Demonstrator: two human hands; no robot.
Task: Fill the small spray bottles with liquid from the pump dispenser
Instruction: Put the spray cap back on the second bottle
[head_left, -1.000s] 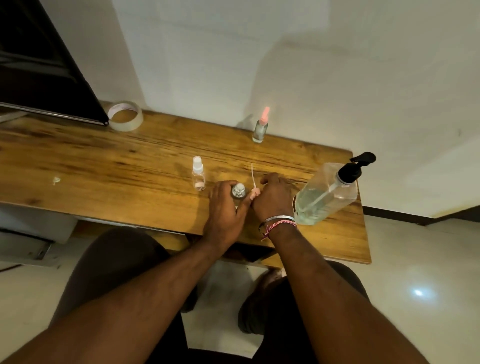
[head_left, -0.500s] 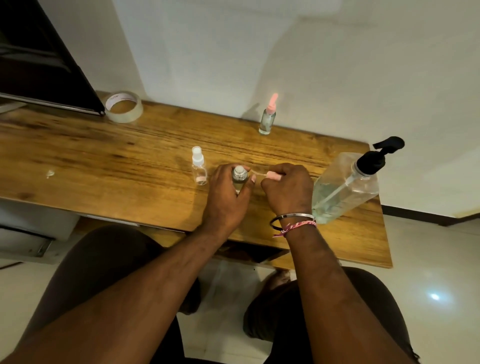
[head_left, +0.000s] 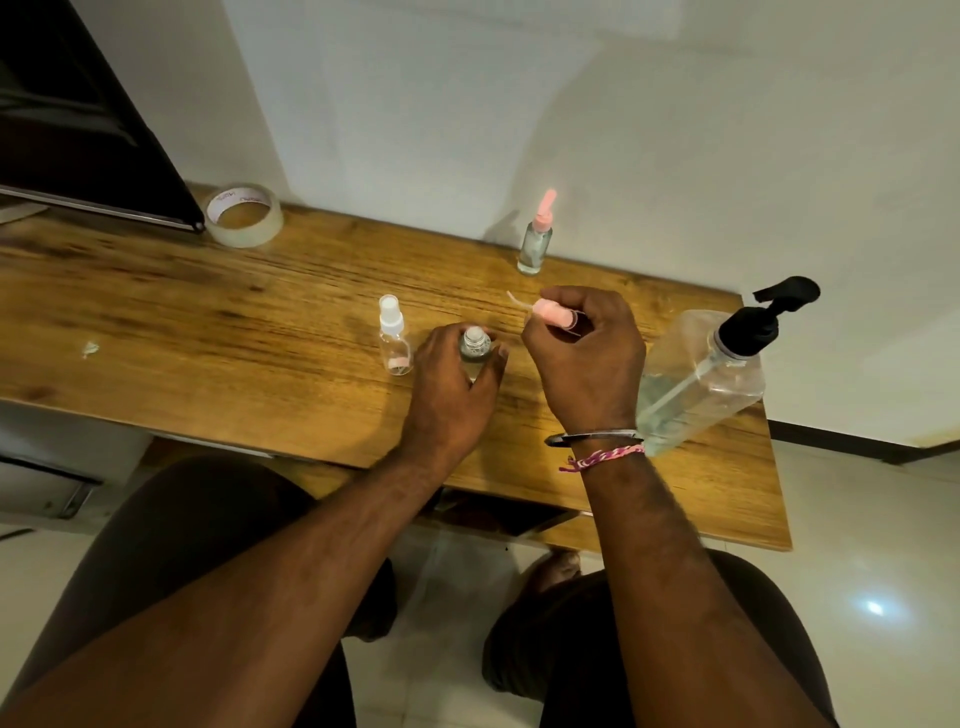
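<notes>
Since 1 s ago the pink spray head (head_left: 551, 313) has come clear of the open bottle (head_left: 475, 347): it was low, just beside the neck, w/ dip tube pointing up; now the right hand (head_left: 582, 358) has it raised above the table (head_left: 208, 332), fingers curled round it, thin tube sticking out to the left, apart from the bottle. Left hand (head_left: 452, 384) stays wrapped round the open bottle, standing upright on the wood, threaded neck bare.

Meaning, by my read: bottle is uncapped and ready to fill; pump dispenser (head_left: 711, 369) stands just right of the right hand, untouched, partly full.

Capped clear spray bottle (head_left: 393, 338) just left of the left hand looks empty; pink-topped bottle (head_left: 535, 239) near the wall looks filled.

Writing: pinkish print inside the tape roll (head_left: 244, 214) core, too small to read. No legible labels on the bottles or dispenser.
</notes>
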